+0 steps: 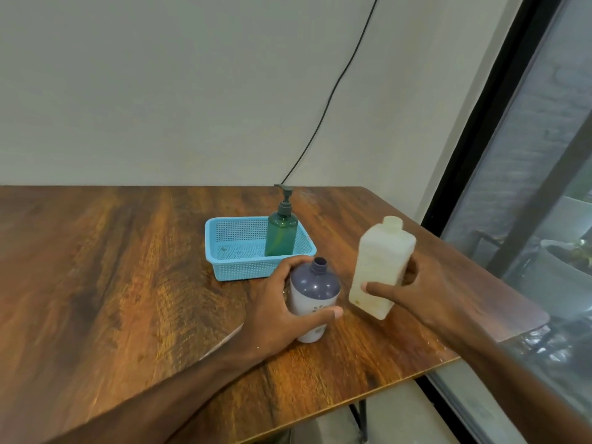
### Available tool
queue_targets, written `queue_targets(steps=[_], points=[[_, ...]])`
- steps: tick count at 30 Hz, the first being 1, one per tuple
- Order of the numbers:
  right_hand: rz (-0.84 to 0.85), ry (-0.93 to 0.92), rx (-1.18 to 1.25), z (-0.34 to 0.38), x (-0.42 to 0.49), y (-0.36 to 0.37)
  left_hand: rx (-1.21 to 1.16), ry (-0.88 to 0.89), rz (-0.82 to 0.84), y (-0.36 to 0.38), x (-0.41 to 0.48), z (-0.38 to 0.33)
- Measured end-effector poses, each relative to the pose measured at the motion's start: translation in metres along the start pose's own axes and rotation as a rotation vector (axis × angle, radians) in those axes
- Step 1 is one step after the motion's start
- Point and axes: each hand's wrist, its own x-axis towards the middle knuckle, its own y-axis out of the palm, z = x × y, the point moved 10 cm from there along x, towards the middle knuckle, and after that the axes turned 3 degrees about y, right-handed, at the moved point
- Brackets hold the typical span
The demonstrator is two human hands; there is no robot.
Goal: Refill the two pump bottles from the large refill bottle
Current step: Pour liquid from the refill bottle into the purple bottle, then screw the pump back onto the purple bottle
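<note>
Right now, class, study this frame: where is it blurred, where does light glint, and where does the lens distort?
Head view: the refill bottle and right hand are motion-blurred; the green pump bottle in the blue basket is crisper; small highlights glint on the shoulder of the purple bottle; a pale sheen washes the right end of the table; the wide lens slants the window frame.

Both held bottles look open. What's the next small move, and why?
Probably tilt the refill bottle in the right hand until its mouth sits over the open neck of the purple bottle: the left hand steadies that bottle, and the uncapped refill bottle is near upright beside it.
</note>
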Motion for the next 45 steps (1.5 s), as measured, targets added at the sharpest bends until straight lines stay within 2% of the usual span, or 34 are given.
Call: queue_targets(steps=[4,10,13,18,21,27,30,32,37,40,45], points=[[-0.091,0.118,0.085,-0.031,-0.003,0.019,0.028,-0.001,0.012,0.0,0.0,-0.003],[-0.115,0.129,0.131,-0.039,-0.009,0.029,0.05,-0.037,0.068,0.005,0.001,-0.001],[-0.153,0.125,0.189,-0.041,-0.023,0.026,0.003,0.017,0.059,0.001,0.002,-0.009],[-0.496,0.062,0.381,-0.041,-0.072,0.004,0.011,0.11,-0.141,-0.024,0.005,-0.02],[-0.605,0.053,0.514,-0.032,-0.093,0.011,0.172,0.106,-0.249,-0.041,0.007,-0.016],[-0.494,0.03,0.651,0.0,-0.087,0.071,0.622,-0.061,-0.161,-0.058,0.02,0.012],[-0.542,0.041,0.679,0.0,-0.088,0.076,0.775,-0.147,0.074,-0.053,0.019,0.02],[-0.565,0.051,0.69,-0.006,-0.087,0.075,0.847,-0.162,0.203,-0.049,0.016,0.025],[-0.515,0.065,0.603,-0.008,-0.082,0.08,0.891,-0.238,0.311,-0.051,0.016,0.032],[-0.486,0.062,0.563,-0.008,-0.08,0.082,0.84,-0.224,0.253,-0.061,0.022,0.025],[-0.477,0.039,0.587,-0.007,-0.08,0.082,0.718,-0.09,0.021,-0.082,0.032,-0.01]])
